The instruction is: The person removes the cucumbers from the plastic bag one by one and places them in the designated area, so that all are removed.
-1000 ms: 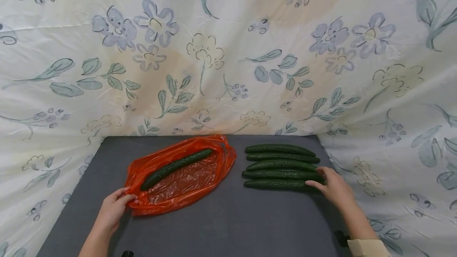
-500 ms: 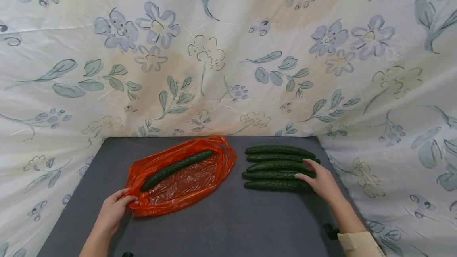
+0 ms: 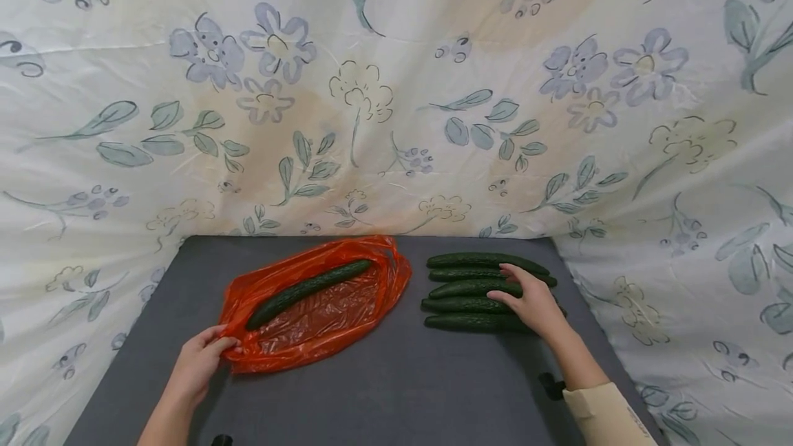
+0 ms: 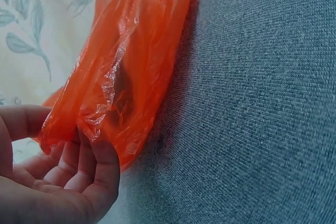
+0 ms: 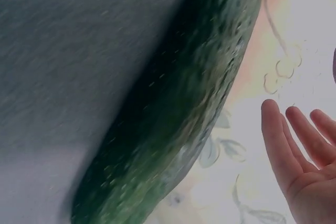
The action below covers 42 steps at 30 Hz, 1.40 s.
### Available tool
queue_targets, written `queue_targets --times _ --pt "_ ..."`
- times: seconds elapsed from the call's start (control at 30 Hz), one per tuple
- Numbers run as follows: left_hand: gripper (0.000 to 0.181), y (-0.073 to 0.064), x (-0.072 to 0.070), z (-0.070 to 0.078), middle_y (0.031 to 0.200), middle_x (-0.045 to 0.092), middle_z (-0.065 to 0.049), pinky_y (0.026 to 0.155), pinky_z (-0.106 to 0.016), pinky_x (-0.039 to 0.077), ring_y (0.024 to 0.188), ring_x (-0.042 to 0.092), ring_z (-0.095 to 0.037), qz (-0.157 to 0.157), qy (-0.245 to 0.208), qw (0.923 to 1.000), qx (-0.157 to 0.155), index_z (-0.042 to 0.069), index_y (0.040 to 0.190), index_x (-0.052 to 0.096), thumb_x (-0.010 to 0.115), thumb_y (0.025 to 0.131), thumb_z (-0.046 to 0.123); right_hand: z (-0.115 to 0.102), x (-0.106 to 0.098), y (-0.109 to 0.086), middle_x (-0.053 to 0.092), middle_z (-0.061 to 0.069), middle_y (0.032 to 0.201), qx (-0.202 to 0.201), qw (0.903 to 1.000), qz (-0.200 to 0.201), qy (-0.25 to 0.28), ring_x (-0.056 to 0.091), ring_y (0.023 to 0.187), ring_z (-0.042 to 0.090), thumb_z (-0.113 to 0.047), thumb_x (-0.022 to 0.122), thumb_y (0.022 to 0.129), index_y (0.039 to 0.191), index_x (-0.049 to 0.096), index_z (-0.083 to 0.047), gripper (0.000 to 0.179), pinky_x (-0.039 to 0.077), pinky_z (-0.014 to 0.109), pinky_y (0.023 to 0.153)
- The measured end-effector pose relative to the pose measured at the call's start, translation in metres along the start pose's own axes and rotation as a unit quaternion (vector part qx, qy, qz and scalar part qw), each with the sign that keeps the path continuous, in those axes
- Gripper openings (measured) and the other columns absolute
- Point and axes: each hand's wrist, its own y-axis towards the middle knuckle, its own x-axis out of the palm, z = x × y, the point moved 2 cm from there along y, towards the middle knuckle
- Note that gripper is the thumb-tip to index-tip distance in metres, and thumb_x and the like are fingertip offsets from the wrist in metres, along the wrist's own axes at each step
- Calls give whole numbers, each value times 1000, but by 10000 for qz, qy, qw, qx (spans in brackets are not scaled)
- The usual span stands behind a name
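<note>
My left hand (image 3: 197, 363) grips the near-left edge of a red plastic bag (image 3: 297, 359) lying spread on the table. One dark green cucumber (image 3: 308, 293) lies in the bag. In the left wrist view, the fingers of my left hand (image 4: 68, 182) pinch the thin bag film (image 4: 139, 40). To the right, several cucumbers lie side by side; the nearest one (image 3: 467, 323) and the farthest one (image 3: 477, 259) show clearly. Over their middle hovers my right hand (image 3: 534, 303), fingers spread and holding nothing. A cucumber (image 5: 168, 103) fills the right wrist view, apart from the fingers (image 5: 275, 140).
The dark grey table (image 3: 396, 398) is bordered at the back and sides by a hanging floral cloth (image 3: 396, 157). Bare tabletop lies between the bag and the cucumber row, and along the front.
My right hand has moved left along the cucumber row, from its right ends toward its middle. The left hand and the bag have stayed in place.
</note>
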Motion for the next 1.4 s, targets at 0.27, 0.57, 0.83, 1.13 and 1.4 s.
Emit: queue_targets --times 0.27,0.57,0.83,1.13,1.4 --pt "50 -3 -4 1 103 68 -6 74 -23 57 83 63 -5 97 71 9999 12 -11 146 37 48 106 15 -22 16 15 57 19 140 -225 9990 -341 163 57 124 40 -42 76 89 151 43 -8 78 50 57 95" --pt "47 -3 -2 5 107 67 -12 74 -23 57 83 63 -5 152 166 9997 83 -11 144 39 48 106 15 -62 33 38 56 16 142 -682 9939 -638 583 59 125 37 -42 77 86 150 46 -9 78 50 55 99" --pt "47 -3 0 6 100 68 -6 74 -22 57 82 65 -6 39 56 9999 89 -11 145 37 47 106 14 -92 58 53 58 15 141 -896 9888 -929 754 58 125 36 -40 77 87 149 48 -12 73 50 54 98" --pt "46 -4 2 7 99 68 -6 74 -22 57 83 66 -7 11 37 9999 103 -11 144 38 47 106 13 -116 74 68 55 10 145 -961 9864 -1075 793 58 125 30 -38 78 88 149 49 -15 72 52 50 98" --pt "46 -3 1 5 99 68 -5 74 -22 57 83 65 -7 40 47 10000 71 -10 145 37 47 106 14 -138 91 77 55 13 144 -1192 9785 -1366 989 57 125 35 -32 77 89 149 48 -10 70 50 52 98"
